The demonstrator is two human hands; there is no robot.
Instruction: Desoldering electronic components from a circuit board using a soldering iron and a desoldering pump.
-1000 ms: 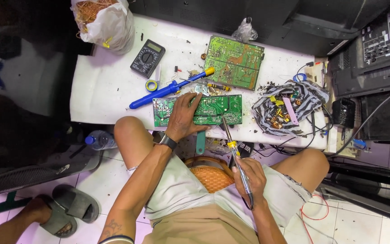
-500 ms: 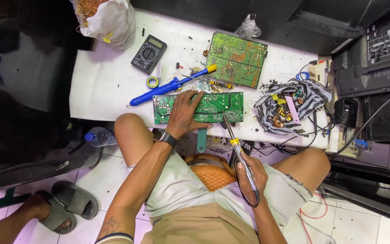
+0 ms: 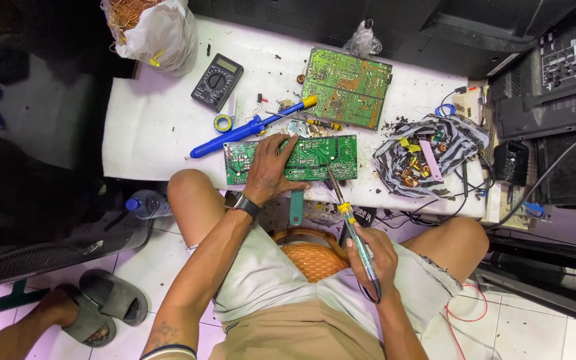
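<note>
My left hand (image 3: 269, 168) lies flat on a green circuit board (image 3: 315, 156) at the near edge of the white table (image 3: 155, 133), pressing it down. A dark watch sits on that wrist. My right hand (image 3: 372, 255) grips a soldering iron (image 3: 349, 220) like a pen over my lap; its metal tip reaches up to the right part of the same board. A blue and yellow desoldering pump (image 3: 251, 126) rests just beyond the board.
A second green circuit board (image 3: 347, 87), a dark multimeter (image 3: 217, 81), a solder roll (image 3: 223, 123), a striped cloth with parts (image 3: 429, 155) and a white bag of copper wire (image 3: 155, 30) are on the table. Black electronics (image 3: 555, 73) stand at right. A sandalled foot (image 3: 88, 310) is at bottom left.
The soldering iron's tip has moved slightly up onto the board's right part. My left hand stays pressed on the board.
</note>
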